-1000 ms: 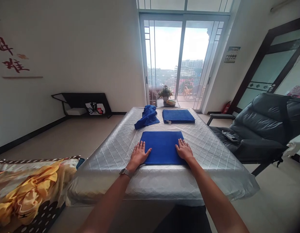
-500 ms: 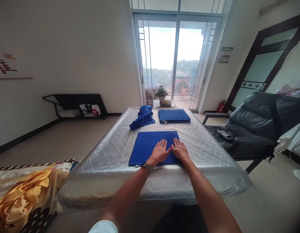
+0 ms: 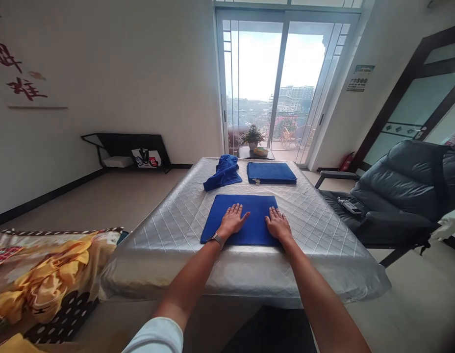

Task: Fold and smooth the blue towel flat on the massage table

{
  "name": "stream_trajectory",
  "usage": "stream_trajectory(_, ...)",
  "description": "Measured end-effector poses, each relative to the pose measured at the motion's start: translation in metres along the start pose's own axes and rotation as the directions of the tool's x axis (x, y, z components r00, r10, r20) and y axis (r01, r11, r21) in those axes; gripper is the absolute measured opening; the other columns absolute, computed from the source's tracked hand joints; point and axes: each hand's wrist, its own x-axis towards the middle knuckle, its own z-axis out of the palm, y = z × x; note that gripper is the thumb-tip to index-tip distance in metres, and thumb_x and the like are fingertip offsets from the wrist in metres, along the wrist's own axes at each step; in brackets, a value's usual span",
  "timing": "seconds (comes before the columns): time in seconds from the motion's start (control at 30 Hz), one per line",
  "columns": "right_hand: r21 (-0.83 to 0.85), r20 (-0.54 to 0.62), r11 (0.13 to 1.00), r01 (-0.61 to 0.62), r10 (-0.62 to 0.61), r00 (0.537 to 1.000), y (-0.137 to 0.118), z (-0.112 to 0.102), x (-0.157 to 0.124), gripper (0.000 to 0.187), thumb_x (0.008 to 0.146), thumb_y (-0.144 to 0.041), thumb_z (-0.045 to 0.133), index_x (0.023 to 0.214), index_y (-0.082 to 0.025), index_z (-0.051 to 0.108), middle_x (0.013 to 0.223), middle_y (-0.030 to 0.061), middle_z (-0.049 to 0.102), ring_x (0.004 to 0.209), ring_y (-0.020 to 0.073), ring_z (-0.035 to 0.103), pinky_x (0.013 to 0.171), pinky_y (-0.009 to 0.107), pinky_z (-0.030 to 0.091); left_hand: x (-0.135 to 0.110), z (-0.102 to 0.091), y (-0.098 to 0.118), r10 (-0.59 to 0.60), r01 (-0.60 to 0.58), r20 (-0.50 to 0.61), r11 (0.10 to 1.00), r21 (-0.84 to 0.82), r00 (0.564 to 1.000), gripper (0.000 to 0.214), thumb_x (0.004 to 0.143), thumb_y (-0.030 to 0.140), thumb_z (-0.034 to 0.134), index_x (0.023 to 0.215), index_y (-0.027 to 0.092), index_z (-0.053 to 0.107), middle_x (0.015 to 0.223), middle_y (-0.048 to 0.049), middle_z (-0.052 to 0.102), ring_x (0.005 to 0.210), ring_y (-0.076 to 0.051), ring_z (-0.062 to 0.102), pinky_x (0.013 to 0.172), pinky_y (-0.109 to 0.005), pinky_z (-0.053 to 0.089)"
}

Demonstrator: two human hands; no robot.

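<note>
A flat blue towel [image 3: 249,233] lies on the silver quilted table cover [image 3: 183,215] in front of me. My left hand [image 3: 233,219] rests palm down on it, left of its middle, fingers stretched and thumb out. Over the towel's right edge lies my right hand [image 3: 278,223], also flat with its fingers apart. Behind them, a neat stack of folded blue towels [image 3: 271,172] sits at the far right, a white tag on its near edge. To its left is a crumpled blue towel [image 3: 223,172].
A dark grey recliner [image 3: 404,181] stands right of the table, a corded device [image 3: 349,206] on its seat. At the lower left, yellow cloth [image 3: 54,274] lies on a patterned cover. A potted plant [image 3: 253,136] stands beyond the table, before the glass door [image 3: 257,73].
My hands have slid apart across the towel, the left one to the left and the right one toward the right edge. The camera view has turned slightly left.
</note>
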Motion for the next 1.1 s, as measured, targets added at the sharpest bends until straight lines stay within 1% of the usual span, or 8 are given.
stream_trajectory(0.13,0.006,0.004,1.0,-0.001,0.001,1.0,0.0,-0.001,-0.001,0.067,0.106,-0.045,0.018,0.164,-0.013,0.022,0.171,0.0039,0.016,0.158,0.0182,0.011,0.126,0.038,0.007,-0.011,-0.012,-0.052,-0.11,0.111,-0.017,0.993,0.047,0.994,0.083,0.101,0.065,0.008,0.162,0.012,0.025,0.169,-0.0114,0.02,0.157,-0.026,0.015,0.128,-0.045,0.013)
stream_trajectory(0.27,0.02,0.002,1.0,-0.007,0.007,1.0,0.0,-0.001,-0.001,0.068,0.105,-0.045,0.017,0.164,-0.013,0.021,0.171,0.0026,0.016,0.157,0.0185,0.012,0.127,0.039,0.007,-0.022,-0.017,-0.077,-0.159,0.161,-0.035,0.985,0.067,0.987,0.087,0.101,0.068,0.006,0.162,0.008,0.025,0.169,-0.014,0.019,0.157,-0.026,0.015,0.127,-0.042,0.014)
stream_trajectory(0.5,-0.022,0.034,1.0,-0.013,0.014,0.999,-0.001,-0.002,0.0,0.068,0.104,-0.044,0.017,0.164,-0.013,0.021,0.171,0.0039,0.016,0.157,0.0191,0.013,0.126,0.04,0.009,-0.024,-0.016,-0.074,-0.162,0.166,-0.055,0.983,0.079,0.985,0.088,0.101,0.067,0.008,0.161,0.004,0.025,0.168,-0.0167,0.02,0.157,-0.027,0.017,0.127,-0.041,0.014)
stream_trajectory(0.63,-0.042,-0.081,0.999,0.009,-0.012,0.997,-0.008,-0.009,0.005,0.065,0.104,-0.039,0.017,0.16,-0.011,0.034,0.164,0.0116,0.037,0.15,0.023,0.033,0.126,0.042,0.003,-0.024,-0.015,-0.075,-0.149,0.154,-0.062,0.985,0.082,0.987,0.088,0.101,0.068,0.011,0.16,0.005,0.027,0.168,-0.0168,0.022,0.157,-0.028,0.017,0.127,-0.042,0.015)
stream_trajectory(0.7,-0.042,-0.137,0.999,0.021,-0.027,0.99,-0.011,-0.014,0.013,0.064,0.105,-0.036,0.017,0.158,-0.009,0.037,0.161,0.0137,0.041,0.149,0.0237,0.036,0.126,0.042,0.001,-0.024,-0.014,-0.076,-0.147,0.152,-0.068,0.985,0.08,0.987,0.088,0.101,0.068,0.011,0.161,0.006,0.026,0.168,-0.0165,0.022,0.157,-0.028,0.017,0.127,-0.043,0.016)
stream_trajectory(0.8,-0.039,-0.122,0.999,0.016,-0.021,0.992,-0.011,-0.02,0.031,0.063,0.105,-0.036,0.018,0.159,-0.009,0.035,0.166,0.0112,0.032,0.154,0.0234,0.024,0.126,0.042,0.006,-0.024,-0.014,-0.077,-0.145,0.151,-0.072,0.985,0.079,0.987,0.089,0.1,0.07,0.009,0.161,0.008,0.026,0.168,-0.016,0.022,0.156,-0.028,0.017,0.127,-0.043,0.016)
stream_trajectory(0.9,-0.02,-0.036,0.999,0.028,-0.028,0.999,-0.004,-0.017,0.045,0.065,0.105,-0.039,0.018,0.162,-0.009,0.028,0.17,0.0078,0.022,0.157,0.0211,0.014,0.125,0.039,0.01,-0.024,-0.014,-0.077,-0.146,0.151,-0.063,0.985,0.085,0.987,0.091,0.099,0.071,0.006,0.161,0.007,0.027,0.168,-0.0158,0.021,0.157,-0.027,0.017,0.127,-0.042,0.015)
stream_trajectory(1.1,0.035,-0.004,0.999,0.038,-0.038,0.999,0.007,0.001,0.05,0.068,0.105,-0.044,0.018,0.164,-0.009,0.021,0.171,0.0069,0.017,0.157,0.0189,0.012,0.126,0.037,0.008,-0.023,-0.01,-0.078,-0.157,0.16,-0.036,0.978,0.132,0.987,0.093,0.099,0.071,0.006,0.161,0.004,0.023,0.169,-0.0164,0.017,0.157,-0.028,0.015,0.127,-0.042,0.014)
